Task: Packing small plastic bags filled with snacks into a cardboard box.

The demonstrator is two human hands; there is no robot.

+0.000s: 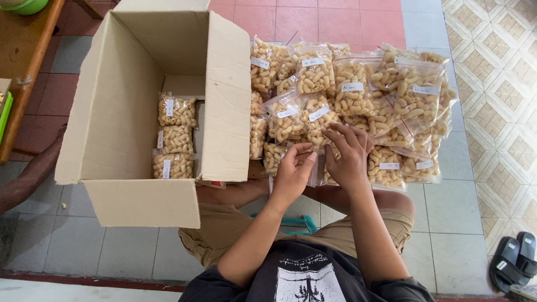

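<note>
Both arms bare, forearms angled up and forward, converging at centre. Left hand (292, 174) — wrist straight, back of hand up, fingers curled inward with fingertips pinched together at the top. Right hand (348, 155) just beside it, nearly touching — palm down, fingers spread and bent at the knuckles, thumb tucked toward the left hand. Person seated, knees apart.

Floor (458, 207): grey tiles near, red tiles (313, 22) far, patterned cream tiles (498, 84) at rt edge. Wooden table (25, 50) top-left corner. Black sandals (512, 260) bottom-rt. Even daylight.
</note>
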